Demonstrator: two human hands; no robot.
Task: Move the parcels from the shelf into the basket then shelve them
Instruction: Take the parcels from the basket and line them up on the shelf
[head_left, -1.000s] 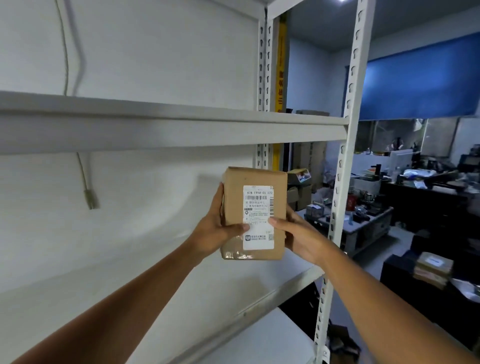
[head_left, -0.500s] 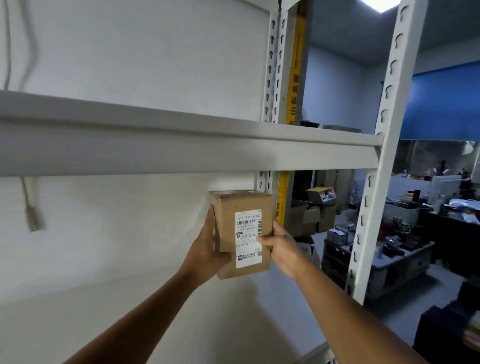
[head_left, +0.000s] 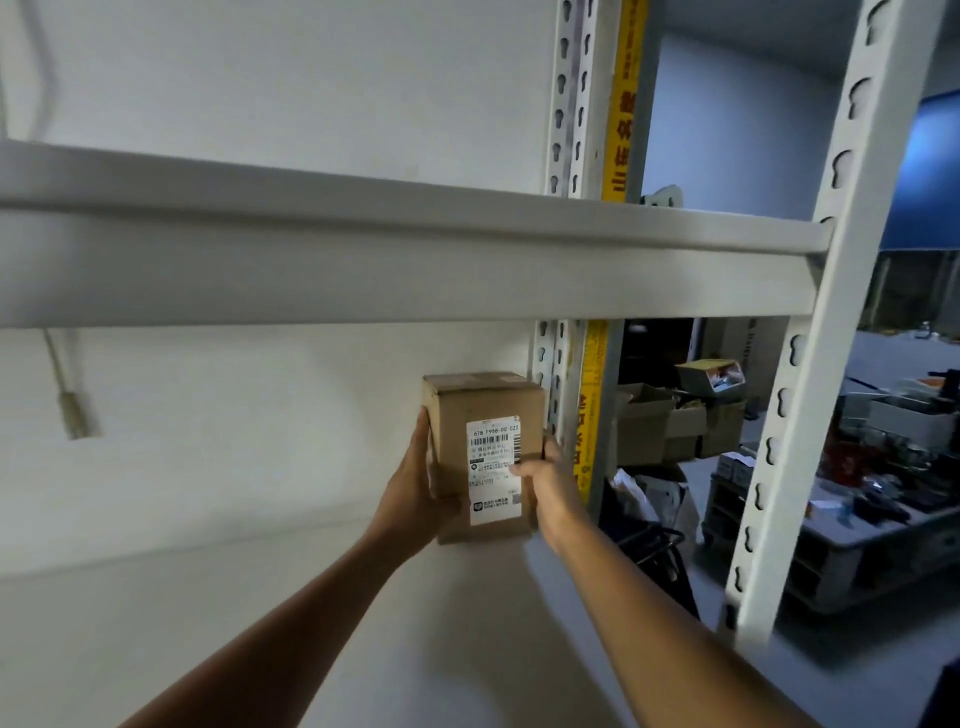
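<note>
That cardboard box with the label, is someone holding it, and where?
Yes. The cardboard parcel is held by both hands: left hand on its left side, right hand on its right side.

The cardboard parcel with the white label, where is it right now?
In the head view the cardboard parcel sits just right of centre, held upright between the left hand and right hand, below the grey shelf beam and beside the rear upright.

A parcel (head_left: 480, 457) stands upright below the shelf board (head_left: 415, 260), left of the rear uprights (head_left: 553, 384).
</note>
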